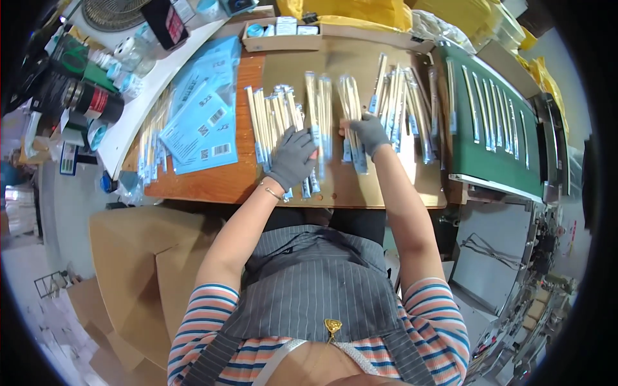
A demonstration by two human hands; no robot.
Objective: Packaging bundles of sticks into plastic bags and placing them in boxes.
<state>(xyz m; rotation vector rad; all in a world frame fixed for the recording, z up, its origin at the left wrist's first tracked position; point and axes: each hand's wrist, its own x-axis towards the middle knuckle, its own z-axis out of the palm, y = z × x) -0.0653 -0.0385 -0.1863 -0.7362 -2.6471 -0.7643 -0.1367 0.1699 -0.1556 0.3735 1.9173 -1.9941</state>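
Note:
Both hands wear grey gloves with bare fingertips. My left hand point(293, 157) is closed over a group of long, thin wooden sticks in clear and blue wrappers, which look like wrapped chopsticks point(311, 96). Its thumb lies at their right side, and the wrapper ends stick out below the palm. More wrapped chopsticks point(261, 122) lie fanned out beside its fingers. My right hand point(369, 134) reaches in from the right, its fingers curled on another small bundle of wrapped chopsticks point(355, 151). Several loose packets point(418, 119) lie just right of that hand.
Blue printed plastic bags point(203, 128) cover the table's left part. A shallow cardboard box point(283, 42) with small boxes stands at the back. At right, a green belt point(492, 122) carries spaced packets. A white shelf at left holds a black flask point(96, 100). Below stands an open carton point(135, 257).

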